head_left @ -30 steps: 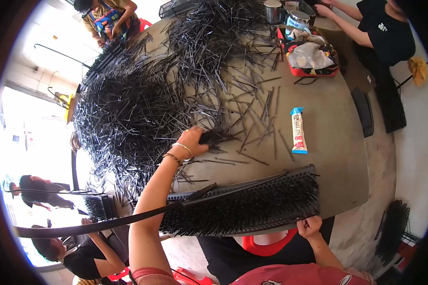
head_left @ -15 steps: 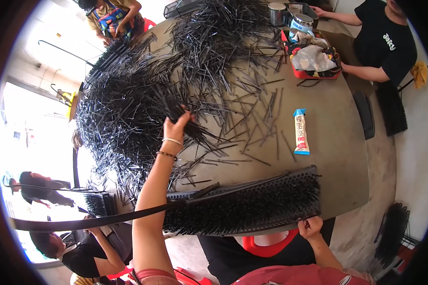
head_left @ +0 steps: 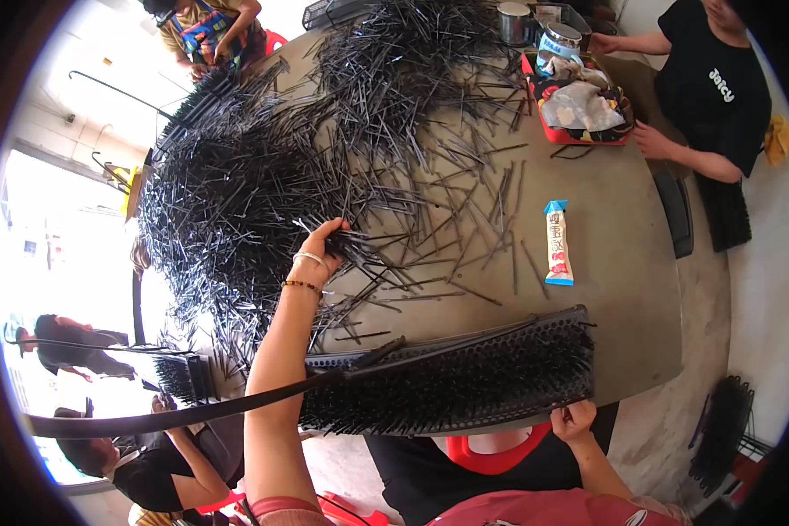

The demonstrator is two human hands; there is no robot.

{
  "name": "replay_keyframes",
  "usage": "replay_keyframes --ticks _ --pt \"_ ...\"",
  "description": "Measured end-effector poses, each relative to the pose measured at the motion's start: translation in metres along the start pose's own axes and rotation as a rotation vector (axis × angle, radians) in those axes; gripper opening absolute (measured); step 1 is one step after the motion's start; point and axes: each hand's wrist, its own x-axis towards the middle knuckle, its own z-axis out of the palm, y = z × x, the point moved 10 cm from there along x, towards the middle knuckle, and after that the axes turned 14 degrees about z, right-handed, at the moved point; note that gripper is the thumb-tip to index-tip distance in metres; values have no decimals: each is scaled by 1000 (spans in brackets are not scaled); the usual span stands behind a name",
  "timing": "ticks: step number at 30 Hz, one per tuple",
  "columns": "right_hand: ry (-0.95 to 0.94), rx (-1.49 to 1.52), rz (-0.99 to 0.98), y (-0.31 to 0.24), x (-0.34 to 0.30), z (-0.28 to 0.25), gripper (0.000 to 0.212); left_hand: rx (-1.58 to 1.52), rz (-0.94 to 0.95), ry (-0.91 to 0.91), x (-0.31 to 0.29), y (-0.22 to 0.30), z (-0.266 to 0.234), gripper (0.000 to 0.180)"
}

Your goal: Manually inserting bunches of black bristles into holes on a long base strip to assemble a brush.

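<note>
My left hand (head_left: 323,246) is at the near edge of a big heap of thin black sticks (head_left: 228,202). Its fingers are curled round several of the sticks, whose ends poke out past the hand. In front of me a long black perforated panel (head_left: 456,373), densely set with short black bristle-like pieces, lies along the table's near edge. My right hand (head_left: 573,421) pinches the panel's lower edge near its right end. A dark strap or bar (head_left: 184,422) crosses over my left forearm from the panel toward the left.
A white-and-blue wrapped snack (head_left: 557,243) lies on the table (head_left: 622,333). Beyond it stand a red tray (head_left: 587,136) with cloth, a jar (head_left: 559,39) and a metal mug (head_left: 513,24). Co-workers sit at the far left, near left and right. Another stick heap (head_left: 394,70) lies farther back.
My left hand has drawn back slightly toward me, and the thick bundle standing up from it has dropped out of sight. My right hand stays on the panel. The right-hand co-worker's hands have shifted.
</note>
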Motion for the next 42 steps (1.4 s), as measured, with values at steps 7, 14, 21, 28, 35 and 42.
replay_keyframes --ticks 7,14,21,28,35,42 --pt "14 -4 -18 -3 2 -1 21 33 -1 -226 -12 2 39 18" --pt "-22 -3 4 -2 1 2 18 385 579 -133 -24 46 54 15" --pt "12 -42 -25 -1 0 -1 12 247 583 -63 -19 43 53 22" --pt "-3 -50 -25 0 -1 3 14 -63 63 52 2 7 5 22" --pt "-93 -98 -25 8 -10 7 12 420 831 -147 -29 75 58 17" --pt "-87 -102 -38 7 -11 7 19 567 858 -246 -26 45 68 30"
